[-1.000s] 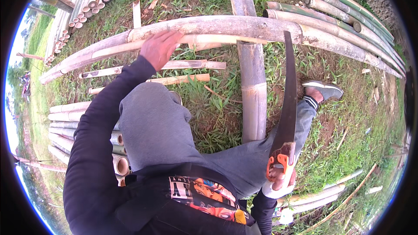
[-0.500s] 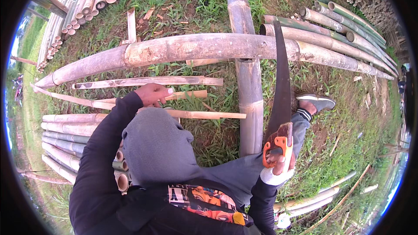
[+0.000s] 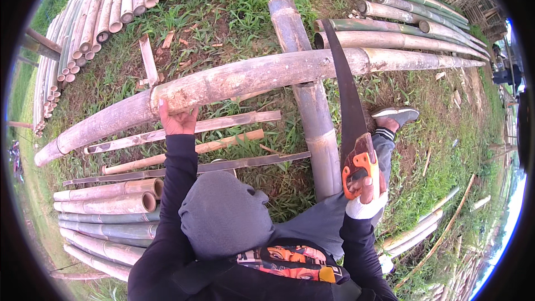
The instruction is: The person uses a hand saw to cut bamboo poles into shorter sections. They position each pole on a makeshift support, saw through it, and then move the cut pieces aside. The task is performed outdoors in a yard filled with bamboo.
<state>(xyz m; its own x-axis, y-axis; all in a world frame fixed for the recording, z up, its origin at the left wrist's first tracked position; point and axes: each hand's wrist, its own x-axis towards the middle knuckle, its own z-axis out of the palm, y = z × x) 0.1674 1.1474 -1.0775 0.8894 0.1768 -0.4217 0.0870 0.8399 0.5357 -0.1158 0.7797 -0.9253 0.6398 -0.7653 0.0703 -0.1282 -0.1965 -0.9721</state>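
My right hand is closed round the orange-trimmed handle of a handsaw, its long dark blade pointing away from me. White cloth wraps that wrist. The blade's far part overlaps a long thick bamboo pole in view; whether it touches cannot be told. With the thumb up its near side and the fingers partly hidden beneath, my left hand grips this pole left of the middle. The pole lies across a shorter bamboo log. Split bamboo pieces and a dark narrow strip lie nearer me.
Stacked bamboo poles lie far left, more poles far right, and another pile near left. My bent grey-clad knee is close by, and my right shoe rests on the grass beyond the saw.
My left hand has left a split bamboo strip and taken hold of the thick pole. The strip now shows its dark side. The saw stays in my right hand; the whole view has shifted.
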